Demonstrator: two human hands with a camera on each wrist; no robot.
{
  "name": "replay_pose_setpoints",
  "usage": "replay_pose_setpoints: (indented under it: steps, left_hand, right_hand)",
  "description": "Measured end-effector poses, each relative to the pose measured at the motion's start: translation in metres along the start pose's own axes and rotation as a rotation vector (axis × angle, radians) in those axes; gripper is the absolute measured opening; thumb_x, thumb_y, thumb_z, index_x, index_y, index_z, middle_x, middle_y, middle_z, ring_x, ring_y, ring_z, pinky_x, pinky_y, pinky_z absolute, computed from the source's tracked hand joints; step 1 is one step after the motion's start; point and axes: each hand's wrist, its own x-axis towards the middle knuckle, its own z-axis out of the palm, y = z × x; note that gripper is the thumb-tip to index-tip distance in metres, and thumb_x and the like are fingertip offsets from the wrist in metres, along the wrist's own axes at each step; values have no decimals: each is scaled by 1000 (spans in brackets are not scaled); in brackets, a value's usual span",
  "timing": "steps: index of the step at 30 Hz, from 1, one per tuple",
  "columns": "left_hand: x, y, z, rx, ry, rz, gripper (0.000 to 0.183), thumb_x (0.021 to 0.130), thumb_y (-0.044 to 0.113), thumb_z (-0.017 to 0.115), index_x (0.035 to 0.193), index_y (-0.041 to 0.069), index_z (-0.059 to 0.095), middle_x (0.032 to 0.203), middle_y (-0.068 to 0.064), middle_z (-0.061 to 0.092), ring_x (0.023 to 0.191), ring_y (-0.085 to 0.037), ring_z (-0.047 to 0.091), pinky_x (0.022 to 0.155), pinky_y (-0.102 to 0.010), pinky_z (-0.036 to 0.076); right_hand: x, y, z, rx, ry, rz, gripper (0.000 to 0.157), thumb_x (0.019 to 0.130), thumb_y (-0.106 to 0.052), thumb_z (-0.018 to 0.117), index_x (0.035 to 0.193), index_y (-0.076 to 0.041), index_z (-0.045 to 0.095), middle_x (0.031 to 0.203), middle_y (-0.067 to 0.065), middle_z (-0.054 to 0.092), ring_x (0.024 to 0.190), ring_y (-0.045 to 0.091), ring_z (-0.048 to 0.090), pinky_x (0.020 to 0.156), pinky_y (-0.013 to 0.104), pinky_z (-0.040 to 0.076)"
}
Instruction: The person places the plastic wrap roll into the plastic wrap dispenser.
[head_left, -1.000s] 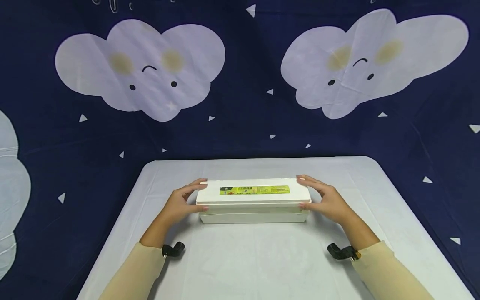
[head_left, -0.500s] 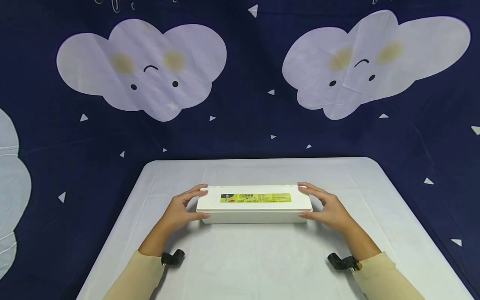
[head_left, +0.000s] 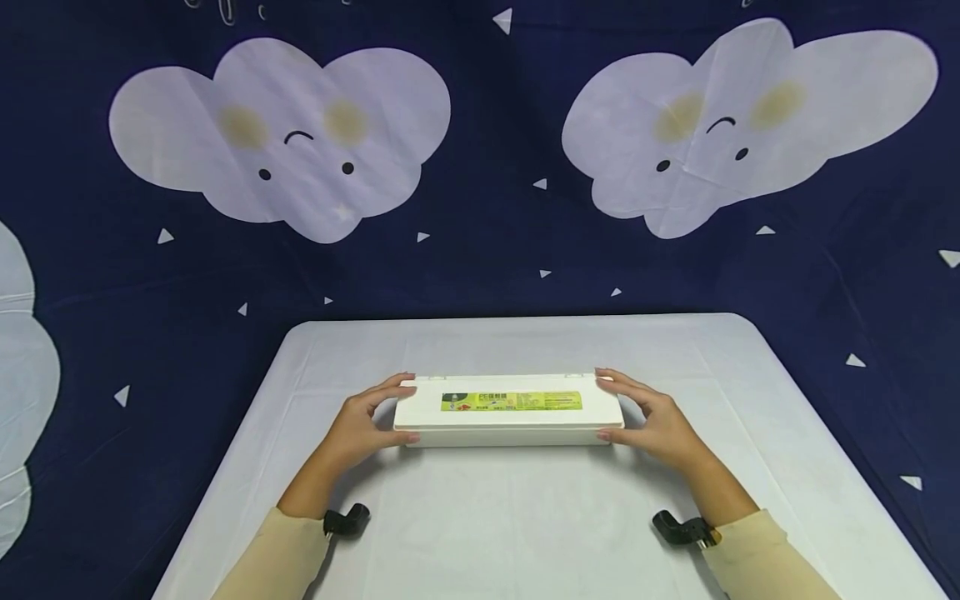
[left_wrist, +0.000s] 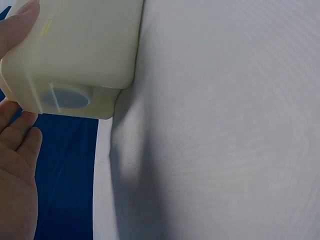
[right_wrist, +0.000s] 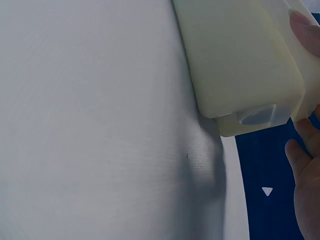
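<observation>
A long white cling film box (head_left: pixel 510 437) lies crosswise on the table, its lid (head_left: pixel 510 418) down over the body with a yellow-green label (head_left: pixel 512 401) on top. My left hand (head_left: pixel 362 427) grips its left end, thumb at the front edge and fingers at the back. At the opposite end my right hand (head_left: pixel 658 423) holds it the same way. The left wrist view shows the box's end wall (left_wrist: pixel 75 55) with a bluish round piece (left_wrist: pixel 70 97) in it, my thumb (left_wrist: pixel 20 25) pressing the upper edge. A matching round piece (right_wrist: pixel 257 116) shows in the right wrist view.
White cloth covers the table (head_left: pixel 510 525), whose far edge runs behind the box. Beyond hangs a dark blue curtain (head_left: pixel 495 167) printed with pale clouds and small triangles. A black wrist camera (head_left: pixel 347 521) sits at each cuff.
The lid has come down over the box body, so less of the front wall shows. Both hands have moved down with it, keeping their hold on the ends.
</observation>
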Motion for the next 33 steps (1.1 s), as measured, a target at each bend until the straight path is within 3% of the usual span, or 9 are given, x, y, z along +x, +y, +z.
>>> replay_pose_setpoints:
  steps: [5, 12, 19, 24, 29, 33]
  left_hand:
    - [0, 0, 1, 10, 4, 34, 74, 67, 17, 102, 135, 11, 72, 155, 4, 54, 148, -21, 41, 118, -47, 36]
    - [0, -1, 2, 36, 23, 47, 74, 67, 20, 102, 134, 13, 72, 154, 8, 54, 147, -22, 43, 117, -49, 38]
    - [1, -6, 3, 15, 21, 57, 76, 66, 16, 102, 135, 13, 71, 155, 1, 54, 149, -25, 41, 120, -44, 35]
    - [1, -9, 5, -14, 7, 15, 89, 68, 18, 102, 147, 18, 61, 158, 6, 49, 151, -21, 36, 123, -47, 29]
    - [0, -10, 6, -17, -33, -6, 103, 75, 26, 100, 161, 26, 44, 164, 7, 40, 154, -24, 29, 124, -54, 24]
    - [2, -9, 7, -24, -55, -17, 106, 77, 31, 98, 165, 28, 38, 168, 7, 34, 155, -25, 27, 124, -56, 23]
  right_hand:
    - [-2, 2, 0, -7, 6, -10, 79, 72, -7, 98, 143, -4, 64, 156, 13, 51, 149, 34, 38, 118, 19, 28]
    - [-3, 8, 2, 16, 12, 11, 78, 75, -10, 96, 145, -10, 64, 160, 7, 48, 151, 28, 35, 119, 20, 26]
    - [-1, 11, 2, 14, 12, 7, 80, 76, -7, 96, 148, -9, 61, 162, 7, 45, 152, 29, 33, 120, 21, 25]
    - [-3, 12, 6, 28, 8, 51, 91, 78, -9, 95, 157, -12, 50, 164, 5, 41, 153, 28, 32, 119, 18, 24]
    - [-2, 14, 7, 20, -11, 98, 102, 81, -15, 94, 165, -21, 37, 168, 1, 33, 152, 31, 33, 118, 16, 24]
    - [-2, 17, 8, 90, -39, 129, 104, 85, -15, 91, 168, -21, 29, 172, 3, 24, 152, 35, 31, 117, 17, 26]
